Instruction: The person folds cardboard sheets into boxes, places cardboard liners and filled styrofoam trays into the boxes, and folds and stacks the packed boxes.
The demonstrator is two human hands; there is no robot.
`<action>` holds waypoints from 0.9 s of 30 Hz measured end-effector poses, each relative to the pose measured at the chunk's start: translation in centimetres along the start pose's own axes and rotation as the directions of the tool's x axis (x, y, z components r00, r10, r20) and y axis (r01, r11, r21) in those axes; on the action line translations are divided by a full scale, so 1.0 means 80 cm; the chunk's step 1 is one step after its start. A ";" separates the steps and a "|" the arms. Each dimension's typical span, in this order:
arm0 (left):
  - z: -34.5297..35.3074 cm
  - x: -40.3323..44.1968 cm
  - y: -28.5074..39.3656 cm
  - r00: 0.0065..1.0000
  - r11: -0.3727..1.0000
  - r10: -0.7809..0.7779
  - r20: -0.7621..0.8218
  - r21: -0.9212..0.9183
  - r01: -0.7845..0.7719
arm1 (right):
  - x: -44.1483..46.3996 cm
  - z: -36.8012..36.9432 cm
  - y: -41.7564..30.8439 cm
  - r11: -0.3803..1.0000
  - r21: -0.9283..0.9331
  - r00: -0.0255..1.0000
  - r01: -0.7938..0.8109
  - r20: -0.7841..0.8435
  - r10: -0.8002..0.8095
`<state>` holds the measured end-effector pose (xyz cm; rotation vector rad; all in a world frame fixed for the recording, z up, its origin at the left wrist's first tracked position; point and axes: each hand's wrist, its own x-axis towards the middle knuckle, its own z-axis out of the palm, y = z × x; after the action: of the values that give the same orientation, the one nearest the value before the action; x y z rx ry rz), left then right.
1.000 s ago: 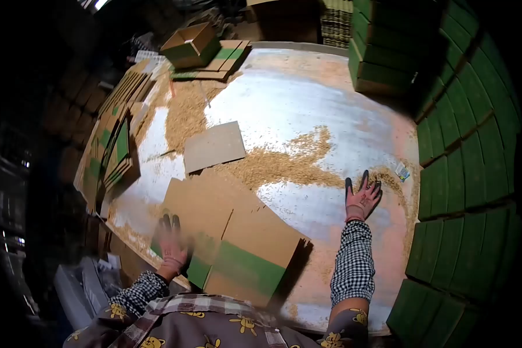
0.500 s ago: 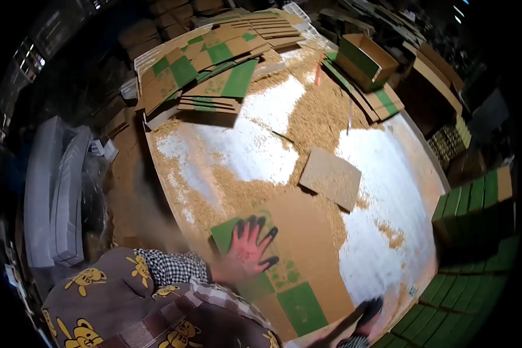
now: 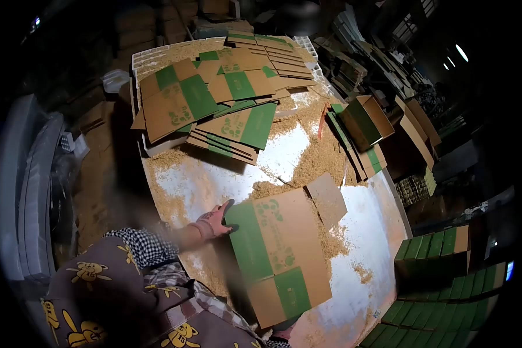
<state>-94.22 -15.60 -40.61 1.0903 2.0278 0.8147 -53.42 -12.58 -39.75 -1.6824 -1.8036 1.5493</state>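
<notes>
A flattened cardboard box point(image 3: 298, 226) with green panels and green print lies in front of me over the worktable, its left edge casting a shadow as if raised. My left hand point(image 3: 213, 223), in a pink glove with dark fingertips, grips that left edge between thumb and fingers. Low in the view, my right hand point(image 3: 284, 333) is at the near edge of the same box. Most of it is hidden by the cardboard, so its fingers do not show. A small plain board point(image 3: 327, 200) lies against the box's far right corner.
Sawdust-like crumbs point(image 3: 322, 153) cover parts of the white tabletop point(image 3: 362, 232). Stacked flattened boxes point(image 3: 182, 107) occupy the far left. An open box point(image 3: 365, 122) stands on flat cardboard at the far right. Rows of green cartons point(image 3: 435, 246) line the right side.
My left hand has gone from lying spread on top of the box to gripping its left edge. My right hand has moved left, behind the near edge. The camera view has shifted.
</notes>
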 end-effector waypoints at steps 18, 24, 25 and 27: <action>-0.311 0.116 -0.076 0.910 0.537 0.062 -0.411 0.782 0.317 | 0.154 0.243 -0.360 0.515 0.819 0.841 -0.252 0.449 -0.301; -0.367 0.167 -0.115 0.964 0.629 0.043 -0.262 0.757 0.178 | 0.384 0.407 -0.359 0.637 0.736 0.932 0.227 0.025 -0.361; -0.384 0.164 -0.115 0.965 0.622 0.041 -0.258 0.763 0.178 | 0.408 0.413 -0.383 0.323 0.946 0.978 0.016 0.051 -0.200; -0.409 0.147 -0.100 0.971 0.699 0.045 -0.234 0.702 0.137 | 0.386 0.391 -0.424 0.057 0.971 0.960 -0.233 0.239 -0.147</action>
<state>-128.70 -15.56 -31.37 1.3853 2.6676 0.0754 -106.38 4.04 -40.61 -0.7082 -0.1922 2.2585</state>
